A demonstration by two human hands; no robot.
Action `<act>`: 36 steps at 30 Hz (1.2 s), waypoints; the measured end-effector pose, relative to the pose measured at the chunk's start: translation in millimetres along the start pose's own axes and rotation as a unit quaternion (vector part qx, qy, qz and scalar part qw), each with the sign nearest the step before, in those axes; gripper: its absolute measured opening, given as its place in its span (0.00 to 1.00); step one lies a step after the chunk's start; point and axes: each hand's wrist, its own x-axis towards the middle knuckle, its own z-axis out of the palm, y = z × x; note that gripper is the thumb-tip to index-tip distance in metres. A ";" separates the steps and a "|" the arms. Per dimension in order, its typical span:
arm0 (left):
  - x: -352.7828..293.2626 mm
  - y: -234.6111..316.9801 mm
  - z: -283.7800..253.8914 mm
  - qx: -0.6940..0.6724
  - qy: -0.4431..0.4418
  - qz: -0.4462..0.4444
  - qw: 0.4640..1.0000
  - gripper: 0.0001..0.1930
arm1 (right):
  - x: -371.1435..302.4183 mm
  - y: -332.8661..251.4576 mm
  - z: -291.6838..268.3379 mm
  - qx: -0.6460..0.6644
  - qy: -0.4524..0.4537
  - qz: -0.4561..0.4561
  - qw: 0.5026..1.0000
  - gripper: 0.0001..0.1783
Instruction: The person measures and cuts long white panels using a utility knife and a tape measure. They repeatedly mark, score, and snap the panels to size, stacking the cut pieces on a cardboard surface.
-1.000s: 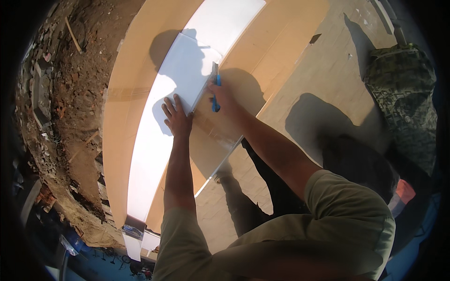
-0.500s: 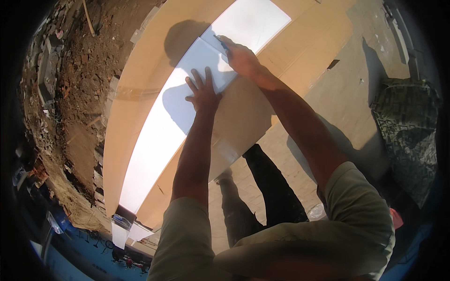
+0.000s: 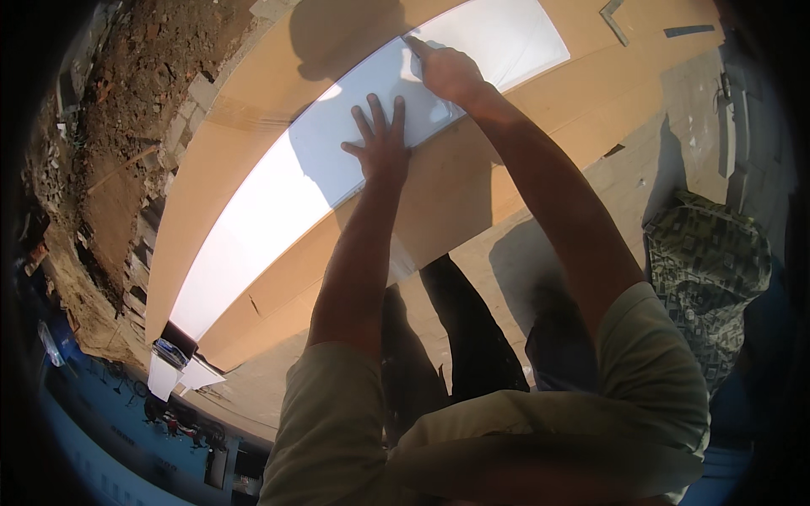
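A long white sheet [image 3: 253, 223] lies flat on a cardboard-covered work surface [image 3: 190, 194]. My left hand [image 3: 384, 145] is pressed flat on it with the fingers spread, in the shade of my head and arms. Farther right, my right hand [image 3: 453, 74] is closed with the index finger stretched toward the sheet's far edge. It grips a slim dark blue tool that looks like a utility knife, now mostly hidden under the fingers. A faint line crosses the sheet beside this hand.
An L-shaped metal piece [image 3: 616, 21] and a dark strip [image 3: 688, 31] lie on the cardboard at far right. Small items [image 3: 171, 352] sit at its near-left end. Camouflage cloth [image 3: 707, 261] is at right, with rubble and soil [image 3: 135, 110] beyond the left edge.
My right hand has turned, its index finger now extended to the sheet's far edge, covering the tool. My left hand stays spread flat on the sheet. The view has shifted to the right.
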 end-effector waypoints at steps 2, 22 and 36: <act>0.0 -1.6 3.8 0.003 0.006 0.000 1.000 0.59 | 6.0 -3.3 -9.4 -0.011 -0.023 0.000 1.000 0.39; -2.7 -2.5 13.1 -0.023 -0.008 -0.021 0.999 0.51 | -166.0 5.5 0.1 -0.038 -0.172 0.141 0.974 0.41; -10.6 3.4 -15.2 -0.018 -0.044 -0.024 0.999 0.59 | -214.0 12.3 -23.1 0.003 -0.145 0.180 0.973 0.34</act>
